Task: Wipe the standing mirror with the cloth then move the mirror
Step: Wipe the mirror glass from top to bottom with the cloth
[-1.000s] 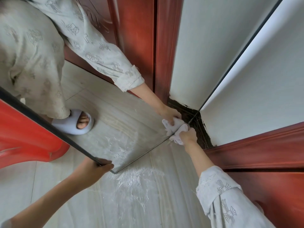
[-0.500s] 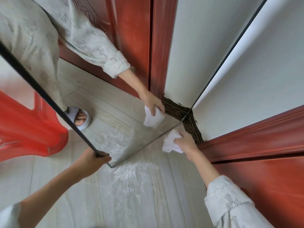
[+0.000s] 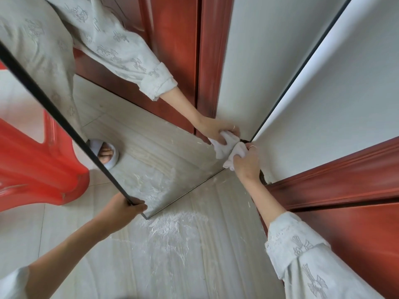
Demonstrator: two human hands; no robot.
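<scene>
- One standing mirror, black-framed, stands on the pale floor at the centre of the scene, leaning back toward the far wall.
- One white cloth, bunched, touches the glass at the mirror's lower right corner, just beside the wall; a second cloth seen above it is only its reflection.
- The right hand has its fingers clenched round the cloth and presses it to the glass.
- The left hand grasps the mirror's near bottom corner, fingers curled over the frame edge, apparently steadying it.
- Step in hand, as judged: the wiping, here at the lowest strip of glass; the moving is not yet begun.
- Next move, as judged: sweep the cloth leftward along the bottom edge while the left hand holds firm; moving the mirror afterwards calls for both hands on the frame.
- Surroundings: two red-brown door frames; one red plastic stool at the left; one patch of white powder on the floor, near the mirror's base.
</scene>
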